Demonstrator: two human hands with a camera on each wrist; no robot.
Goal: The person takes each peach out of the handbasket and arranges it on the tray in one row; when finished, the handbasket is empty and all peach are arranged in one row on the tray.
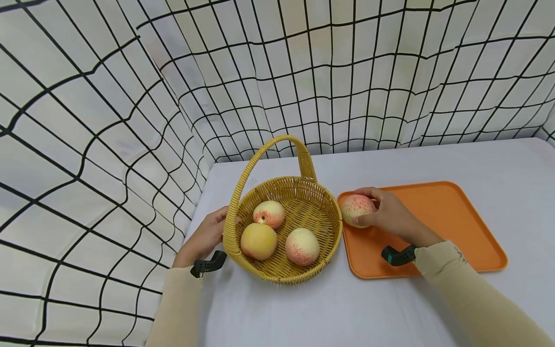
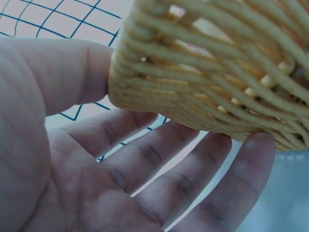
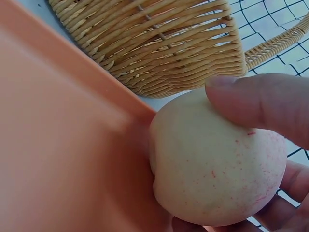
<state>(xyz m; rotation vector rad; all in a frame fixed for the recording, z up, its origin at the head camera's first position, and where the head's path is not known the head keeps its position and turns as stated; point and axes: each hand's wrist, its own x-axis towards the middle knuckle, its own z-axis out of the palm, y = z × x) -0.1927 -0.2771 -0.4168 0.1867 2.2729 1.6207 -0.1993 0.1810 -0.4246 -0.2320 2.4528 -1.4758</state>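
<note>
A yellow wicker basket (image 1: 303, 183) with a tall arched handle holds a yellow peach (image 1: 258, 241) and two pale, red-blushed peaches (image 1: 302, 246), (image 1: 269, 214). At its left side my left hand (image 1: 210, 233) holds the basket by the outer wall; in the left wrist view the thumb and fingertips touch the woven wicker (image 2: 203, 67). My right hand (image 1: 392, 212) grips another pale peach (image 1: 357, 210) with red speckles, thumb on one side and fingers on the other. This peach is at the left end of an orange tray (image 1: 425, 231); whether it touches the tray I cannot tell.
The tray stands just right of the basket, with a narrow gap between them, on a white-covered table (image 1: 269, 318). White cloth with a black grid (image 1: 329, 72) rises behind and at the left. Each wrist wears a dark band with a small device.
</note>
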